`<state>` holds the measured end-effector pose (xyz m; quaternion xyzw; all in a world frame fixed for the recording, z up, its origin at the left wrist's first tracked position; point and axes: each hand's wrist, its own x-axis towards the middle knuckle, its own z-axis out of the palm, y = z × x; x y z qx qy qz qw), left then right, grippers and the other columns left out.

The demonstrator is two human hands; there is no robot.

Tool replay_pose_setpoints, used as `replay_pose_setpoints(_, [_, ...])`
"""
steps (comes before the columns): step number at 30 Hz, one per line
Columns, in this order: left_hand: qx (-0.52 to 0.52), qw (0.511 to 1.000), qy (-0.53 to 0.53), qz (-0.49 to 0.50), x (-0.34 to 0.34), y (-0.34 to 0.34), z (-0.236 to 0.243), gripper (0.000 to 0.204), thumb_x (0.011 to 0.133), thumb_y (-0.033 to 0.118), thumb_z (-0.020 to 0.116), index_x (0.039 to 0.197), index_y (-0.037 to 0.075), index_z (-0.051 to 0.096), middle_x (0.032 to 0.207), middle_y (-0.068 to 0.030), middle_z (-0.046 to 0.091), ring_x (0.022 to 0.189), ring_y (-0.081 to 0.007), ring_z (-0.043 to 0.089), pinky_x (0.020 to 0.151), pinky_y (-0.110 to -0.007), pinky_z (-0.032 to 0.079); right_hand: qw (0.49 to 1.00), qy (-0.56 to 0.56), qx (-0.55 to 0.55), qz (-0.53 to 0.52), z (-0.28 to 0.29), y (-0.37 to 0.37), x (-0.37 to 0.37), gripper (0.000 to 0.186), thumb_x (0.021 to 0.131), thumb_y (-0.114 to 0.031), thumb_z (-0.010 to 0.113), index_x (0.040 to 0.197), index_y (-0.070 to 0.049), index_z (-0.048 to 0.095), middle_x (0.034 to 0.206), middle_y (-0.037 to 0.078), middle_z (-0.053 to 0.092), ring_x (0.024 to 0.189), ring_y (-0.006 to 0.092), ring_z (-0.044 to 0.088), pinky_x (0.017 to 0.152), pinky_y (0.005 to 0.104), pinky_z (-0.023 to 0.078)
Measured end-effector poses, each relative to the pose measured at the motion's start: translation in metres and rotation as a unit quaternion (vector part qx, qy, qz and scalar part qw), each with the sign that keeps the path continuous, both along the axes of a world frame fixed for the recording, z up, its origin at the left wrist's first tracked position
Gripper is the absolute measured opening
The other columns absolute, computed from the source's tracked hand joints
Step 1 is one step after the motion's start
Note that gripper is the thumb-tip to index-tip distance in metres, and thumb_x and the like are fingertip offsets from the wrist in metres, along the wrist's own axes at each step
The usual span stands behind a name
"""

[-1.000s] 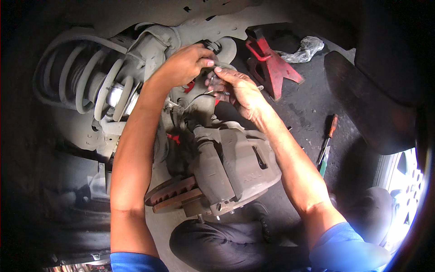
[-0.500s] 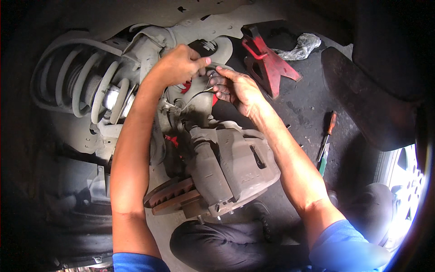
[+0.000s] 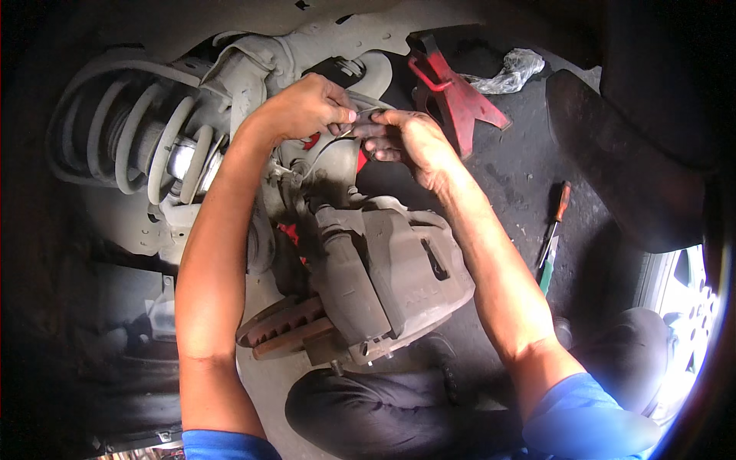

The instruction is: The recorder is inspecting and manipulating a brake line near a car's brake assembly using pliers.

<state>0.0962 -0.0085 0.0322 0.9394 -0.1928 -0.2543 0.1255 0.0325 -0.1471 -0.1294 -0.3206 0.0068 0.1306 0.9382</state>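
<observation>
A thin, pale wire [image 3: 320, 153] rises in a curve from the suspension parts to my two hands. Thumb and fingers of my left hand [image 3: 310, 107] are pinched together on it. My right hand [image 3: 410, 142] pinches it too, thumb against index finger, with the other fingers loosely curled; the wire's end is too small to make out. Below the hands sits a grey brake caliper [image 3: 418, 276] over a rusty brake disc [image 3: 287, 326]. Left of my left forearm is a coil spring [image 3: 165, 149] around a strut.
A red jack stand [image 3: 464, 103] stands on the dark floor beyond my right hand, with crumpled clear plastic [image 3: 515, 70] behind it. To the right lie an orange-handled screwdriver [image 3: 563, 203] and a green-handled tool [image 3: 547, 274]. A silver wheel [image 3: 690, 307] is at the far right.
My right hand has shifted slightly right, so the hands are a little farther apart. The wire now stretches between the fingertips. My left hand has hardly moved.
</observation>
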Motion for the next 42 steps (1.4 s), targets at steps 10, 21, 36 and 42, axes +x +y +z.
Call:
replay_pose_setpoints(10, [0.006, 1.000, -0.021, 0.005, 0.001, -0.004, -0.002, 0.027, 0.096, 0.020, 0.069, 0.104, -0.006, 0.074, 0.091, -0.0105, 0.076, 0.080, -0.0172, 0.071, 0.071, -0.032, 0.057, 0.818, -0.181, -0.423, -0.345, -0.030, -0.009, 0.009, 0.043, 0.093, -0.040, 0.076, 0.101, 0.002, 0.072, 0.083, 0.017, 0.072, 0.077, 0.0227, 0.066, 0.078, 0.0394, 0.052])
replay_pose_setpoints(21, [-0.045, 0.994, -0.071, 0.076, -0.003, -0.009, -0.001, 0.042, 0.104, 0.033, 0.061, 0.113, -0.007, 0.071, 0.094, -0.0127, 0.075, 0.079, -0.0187, 0.071, 0.070, -0.033, 0.057, 0.890, -0.188, -0.384, -0.162, -0.025, -0.017, 0.006, 0.033, 0.100, -0.033, 0.069, 0.107, 0.000, 0.072, 0.089, 0.019, 0.073, 0.088, 0.0259, 0.070, 0.086, 0.0400, 0.051])
replay_pose_setpoints(36, [0.086, 0.993, -0.008, -0.076, 0.007, -0.012, -0.016, 0.039, 0.096, 0.030, 0.072, 0.112, -0.006, 0.073, 0.078, -0.0060, 0.067, 0.068, -0.0138, 0.064, 0.057, -0.030, 0.053, 0.886, -0.213, -0.373, -0.177, -0.036, -0.063, 0.000, 0.044, 0.096, -0.041, 0.075, 0.117, -0.002, 0.072, 0.099, 0.006, 0.073, 0.090, 0.0138, 0.064, 0.081, 0.0311, 0.052])
replay_pose_setpoints(42, [0.089, 0.990, -0.096, -0.044, -0.004, -0.025, -0.011, 0.040, 0.097, 0.032, 0.072, 0.108, -0.006, 0.072, 0.071, -0.0036, 0.062, 0.059, -0.0111, 0.060, 0.052, -0.028, 0.049, 0.708, -0.154, -0.689, -0.035, -0.156, -0.142, -0.012, 0.037, 0.089, -0.036, 0.074, 0.099, 0.000, 0.077, 0.099, 0.025, 0.075, 0.095, 0.0364, 0.074, 0.087, 0.0432, 0.057])
